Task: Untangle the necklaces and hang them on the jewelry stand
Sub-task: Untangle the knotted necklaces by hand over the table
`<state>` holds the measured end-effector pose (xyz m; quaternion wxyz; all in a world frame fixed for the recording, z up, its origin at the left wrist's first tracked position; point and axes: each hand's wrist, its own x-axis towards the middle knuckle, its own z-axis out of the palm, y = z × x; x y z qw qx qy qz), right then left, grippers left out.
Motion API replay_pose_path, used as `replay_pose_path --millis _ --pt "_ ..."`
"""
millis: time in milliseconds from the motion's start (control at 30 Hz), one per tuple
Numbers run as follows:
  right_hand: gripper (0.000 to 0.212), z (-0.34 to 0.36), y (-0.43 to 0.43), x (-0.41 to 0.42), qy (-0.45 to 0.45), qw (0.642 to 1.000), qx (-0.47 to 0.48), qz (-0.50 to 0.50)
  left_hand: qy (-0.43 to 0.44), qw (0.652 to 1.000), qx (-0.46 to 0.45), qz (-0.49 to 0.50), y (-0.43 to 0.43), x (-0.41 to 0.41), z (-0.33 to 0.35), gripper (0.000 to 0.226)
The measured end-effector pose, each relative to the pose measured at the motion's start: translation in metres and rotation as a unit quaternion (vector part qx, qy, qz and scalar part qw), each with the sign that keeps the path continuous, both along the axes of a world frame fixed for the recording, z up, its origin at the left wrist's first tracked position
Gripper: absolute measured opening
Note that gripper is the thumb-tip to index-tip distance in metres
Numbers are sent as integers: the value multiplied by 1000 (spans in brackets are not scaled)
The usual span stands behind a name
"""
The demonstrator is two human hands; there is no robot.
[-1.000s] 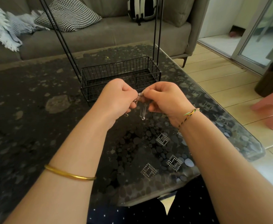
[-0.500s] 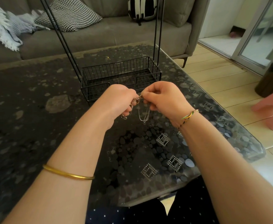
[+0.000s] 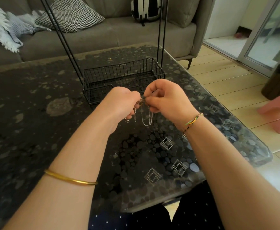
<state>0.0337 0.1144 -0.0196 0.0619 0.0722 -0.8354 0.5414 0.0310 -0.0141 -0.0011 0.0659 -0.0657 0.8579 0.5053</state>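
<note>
A knot of thin necklaces (image 3: 141,103), gold- and silver-toned strands bunched together, is held above a dark pebble-patterned glass table (image 3: 36,130), just in front of the jewelry stand (image 3: 124,72). The left hand (image 3: 121,103) and right hand (image 3: 167,100), nearly touching, each pinch the tangle with curled fingers. A fine silver loop and shorter ends dangle below. The stand's black wire basket (image 3: 97,95) sits on the table, whose pattern shows through the mesh.
</note>
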Motion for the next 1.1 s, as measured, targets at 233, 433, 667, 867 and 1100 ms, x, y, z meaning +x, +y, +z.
replay_pose_path --millis 233,433,667,867,1100 --pt "26 1 0 1 -23 1000 -3 -1 0 1000 17 5 -1 -1 -2 19" --pt "11 5 -3 3 -68 997 -39 -23 -8 1000 15 17 0 -3 -1 18" --pt "14 7 -3 6 -42 999 -12 -30 -10 1000 5 15 0 -3 0 20" --pt "9 6 -3 4 -18 1000 11 -16 2 1000 -17 0 -1 -1 1 20" --pt "8 6 -3 4 -20 1000 7 -7 28 997 -65 -33 -3 2 2 21"
